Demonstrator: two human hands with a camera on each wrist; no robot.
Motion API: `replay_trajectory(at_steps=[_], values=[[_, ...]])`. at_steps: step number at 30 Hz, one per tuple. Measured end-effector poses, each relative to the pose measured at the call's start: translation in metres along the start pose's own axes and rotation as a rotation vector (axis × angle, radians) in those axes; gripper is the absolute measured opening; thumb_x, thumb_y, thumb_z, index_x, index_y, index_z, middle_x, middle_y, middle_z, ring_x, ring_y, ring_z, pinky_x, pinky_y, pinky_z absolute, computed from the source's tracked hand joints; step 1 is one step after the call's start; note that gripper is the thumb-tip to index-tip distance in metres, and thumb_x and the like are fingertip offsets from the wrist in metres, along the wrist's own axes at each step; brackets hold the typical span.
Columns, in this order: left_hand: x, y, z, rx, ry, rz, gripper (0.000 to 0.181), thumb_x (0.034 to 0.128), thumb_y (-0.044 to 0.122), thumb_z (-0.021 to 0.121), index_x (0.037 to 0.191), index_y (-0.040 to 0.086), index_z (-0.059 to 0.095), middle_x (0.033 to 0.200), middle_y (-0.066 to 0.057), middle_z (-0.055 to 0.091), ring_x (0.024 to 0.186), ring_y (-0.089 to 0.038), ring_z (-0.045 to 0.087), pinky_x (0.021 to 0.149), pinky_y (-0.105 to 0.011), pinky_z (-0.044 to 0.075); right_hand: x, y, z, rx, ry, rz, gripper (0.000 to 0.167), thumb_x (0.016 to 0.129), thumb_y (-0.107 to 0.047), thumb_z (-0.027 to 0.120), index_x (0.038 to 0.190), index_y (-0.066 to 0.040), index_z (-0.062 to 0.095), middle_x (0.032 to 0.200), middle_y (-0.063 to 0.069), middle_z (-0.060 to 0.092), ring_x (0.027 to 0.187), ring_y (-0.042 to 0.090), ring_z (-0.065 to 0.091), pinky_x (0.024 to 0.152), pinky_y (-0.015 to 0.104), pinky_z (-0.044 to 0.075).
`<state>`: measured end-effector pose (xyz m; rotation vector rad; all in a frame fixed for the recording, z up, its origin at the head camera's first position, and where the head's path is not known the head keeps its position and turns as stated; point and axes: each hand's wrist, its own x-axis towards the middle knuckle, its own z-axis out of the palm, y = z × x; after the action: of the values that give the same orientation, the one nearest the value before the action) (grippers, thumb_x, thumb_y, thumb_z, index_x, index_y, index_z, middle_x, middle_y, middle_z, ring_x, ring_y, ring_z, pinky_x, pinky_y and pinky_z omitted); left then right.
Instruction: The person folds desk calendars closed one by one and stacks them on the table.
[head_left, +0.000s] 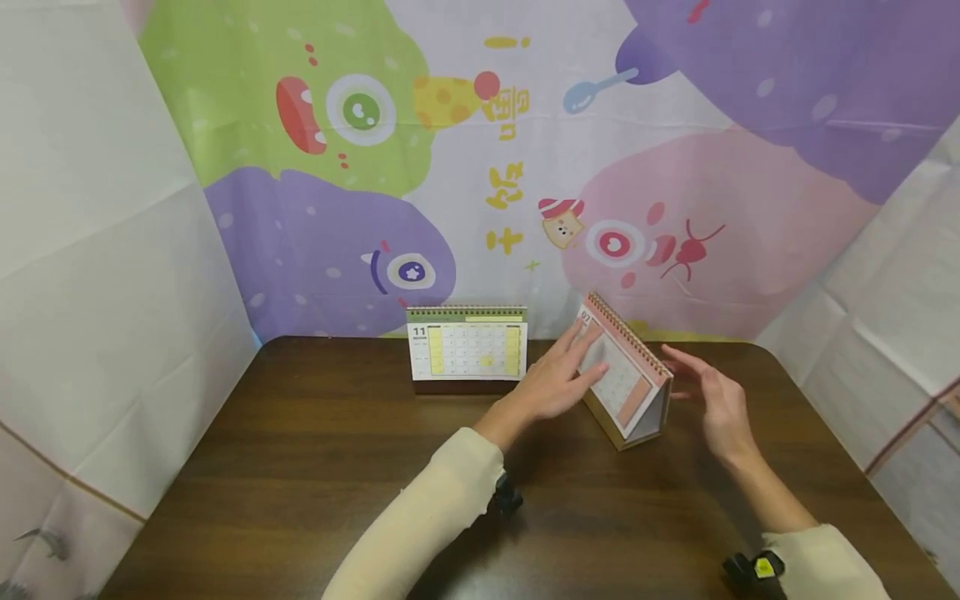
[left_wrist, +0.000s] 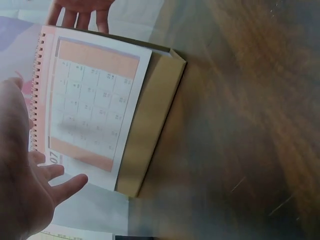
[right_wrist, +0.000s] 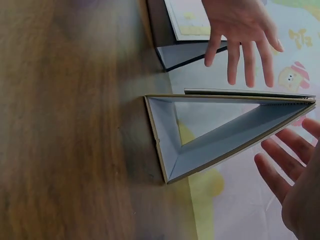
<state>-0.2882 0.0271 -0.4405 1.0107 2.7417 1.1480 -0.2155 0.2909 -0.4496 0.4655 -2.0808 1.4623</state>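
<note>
A pink spiral-bound desk calendar (head_left: 618, 375) marked 07 stands upright and angled on the table, its triangular brown stand seen end-on in the right wrist view. My left hand (head_left: 553, 377) is in front of its page, fingers spread and straight; the right wrist view shows a small gap between those fingertips and the page. Behind the calendar's back panel, my right hand (head_left: 716, 404) has its fingers loosely extended, close to the panel; whether they touch it I cannot tell. A second desk calendar (head_left: 468, 350), green and yellow and marked 11, stands to the left.
The dark wooden table (head_left: 337, 483) ends at a back edge just behind both calendars. A cloth backdrop (head_left: 495, 167) with cartoon figures hangs there, and pale cloth sheets (head_left: 97, 208) rise along the sides. Black straps with devices sit at both wrists.
</note>
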Motion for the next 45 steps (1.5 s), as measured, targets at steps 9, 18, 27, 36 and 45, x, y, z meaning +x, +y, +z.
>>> replay_trajectory(at_steps=[9, 18, 27, 36, 45], values=[[0.008, 0.012, -0.009, 0.069, 0.003, -0.013, 0.068, 0.1186, 0.054, 0.043, 0.181, 0.03, 0.028, 0.193, -0.008, 0.012, 0.174, -0.038, 0.033, 0.138, -0.06, 0.038, -0.005, 0.004, -0.009, 0.001, 0.013, -0.11, 0.059, 0.121, -0.017, 0.026, 0.129, 0.015, 0.076, 0.121, -0.02, 0.084, 0.108, -0.007, 0.077, 0.081, 0.011, 0.062], [0.011, 0.018, -0.013, 0.093, -0.01, 0.006, 0.066, 0.1187, 0.054, 0.044, 0.18, 0.035, 0.028, 0.194, -0.005, 0.007, 0.175, -0.037, 0.03, 0.136, -0.064, 0.04, -0.003, 0.012, -0.018, 0.081, 0.031, -0.218, 0.076, 0.124, -0.027, 0.021, 0.108, 0.018, 0.08, 0.115, -0.004, 0.089, 0.106, 0.002, 0.083, 0.083, 0.012, 0.062], [0.017, 0.021, -0.015, 0.118, -0.017, 0.057, 0.064, 0.1189, 0.051, 0.046, 0.179, 0.033, 0.034, 0.194, -0.009, 0.006, 0.174, -0.038, 0.032, 0.133, -0.065, 0.043, -0.007, 0.016, -0.022, 0.045, 0.013, -0.249, 0.08, 0.124, -0.024, 0.02, 0.092, 0.013, 0.083, 0.112, -0.006, 0.089, 0.106, 0.001, 0.082, 0.084, 0.011, 0.061], [0.024, 0.025, -0.018, 0.16, -0.034, 0.052, 0.062, 0.1185, 0.052, 0.046, 0.178, 0.038, 0.035, 0.193, -0.01, 0.008, 0.176, -0.037, 0.027, 0.136, -0.064, 0.04, -0.01, 0.02, -0.021, -0.01, 0.004, -0.253, 0.079, 0.123, -0.018, 0.018, 0.088, 0.011, 0.083, 0.114, -0.014, 0.087, 0.105, -0.006, 0.08, 0.084, 0.008, 0.059], [0.027, 0.028, -0.017, 0.148, -0.055, 0.053, 0.061, 0.1189, 0.053, 0.045, 0.177, 0.037, 0.037, 0.194, -0.005, 0.008, 0.177, -0.037, 0.027, 0.136, -0.063, 0.039, -0.011, 0.023, -0.02, 0.015, 0.005, -0.264, 0.079, 0.124, -0.018, 0.019, 0.088, 0.012, 0.083, 0.114, -0.012, 0.087, 0.106, -0.005, 0.08, 0.084, 0.008, 0.06]])
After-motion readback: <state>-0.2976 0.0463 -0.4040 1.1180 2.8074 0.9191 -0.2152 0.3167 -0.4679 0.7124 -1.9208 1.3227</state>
